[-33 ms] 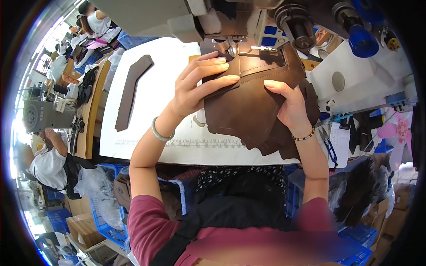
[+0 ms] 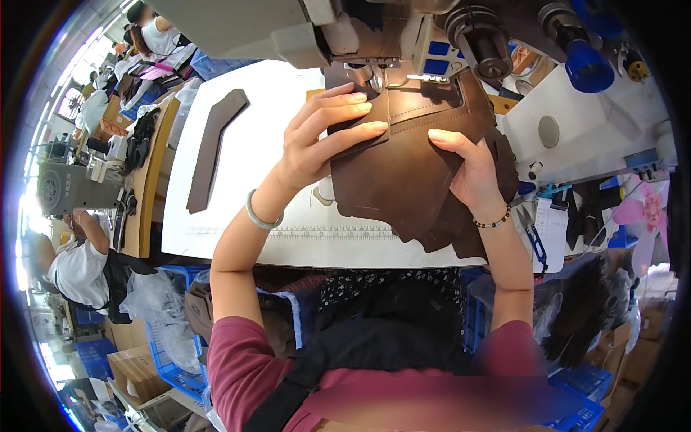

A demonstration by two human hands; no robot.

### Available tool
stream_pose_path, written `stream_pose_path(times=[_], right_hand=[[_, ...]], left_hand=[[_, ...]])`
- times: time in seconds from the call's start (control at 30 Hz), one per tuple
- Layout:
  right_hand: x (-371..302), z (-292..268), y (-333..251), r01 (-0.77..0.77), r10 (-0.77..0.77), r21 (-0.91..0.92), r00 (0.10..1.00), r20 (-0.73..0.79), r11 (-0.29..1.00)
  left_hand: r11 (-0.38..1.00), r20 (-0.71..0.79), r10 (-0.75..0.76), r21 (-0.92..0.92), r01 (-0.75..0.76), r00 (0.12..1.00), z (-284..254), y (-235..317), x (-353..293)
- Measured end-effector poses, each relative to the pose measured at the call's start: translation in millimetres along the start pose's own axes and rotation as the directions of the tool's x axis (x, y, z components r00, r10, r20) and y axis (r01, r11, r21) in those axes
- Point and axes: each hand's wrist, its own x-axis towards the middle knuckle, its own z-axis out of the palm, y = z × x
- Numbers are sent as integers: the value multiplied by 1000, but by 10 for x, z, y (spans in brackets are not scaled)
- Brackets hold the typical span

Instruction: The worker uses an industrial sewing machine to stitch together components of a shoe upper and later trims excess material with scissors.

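Note:
A dark brown leather piece (image 2: 403, 180) with stitched lines lies under the lit needle area of a sewing machine (image 2: 378, 75). My left hand (image 2: 320, 133) rests with outstretched fingers on a smaller brown leather panel (image 2: 360, 141) on top of it, left of the presser foot; its thumb is hidden. On the right, my right hand (image 2: 471, 169) holds the leather's edge, thumb on top and the other fingers hidden by the material. Folds of the leather hang toward the table's front edge. A separate bent brown leather strip (image 2: 214, 151) lies on the white table at the left.
A ruler scale (image 2: 288, 232) runs along the white tabletop's (image 2: 266, 248) front. Blue-handled thread snips (image 2: 534, 237) and a white notepad (image 2: 553, 230) lie at the right. Blue crates (image 2: 173, 360) with plastic bags stand below left. Other people (image 2: 83, 270) sit farther left.

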Motion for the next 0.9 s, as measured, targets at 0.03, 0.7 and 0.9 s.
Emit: stream_pose_path(times=[0.03, 0.7, 0.9], right_hand=[[-2, -4, 1, 0, 0, 0, 1000, 5, 1000], [-46, 137, 25, 183, -189, -72, 979, -73, 980], [-56, 172, 47, 239, -254, -222, 966, -43, 945]], left_hand=[[1000, 9, 21, 9, -21, 1000, -5, -8, 1], [983, 73, 118, 133, -127, 990, -52, 46, 17], [986, 27, 109, 125, -112, 994, -28, 50, 23]])
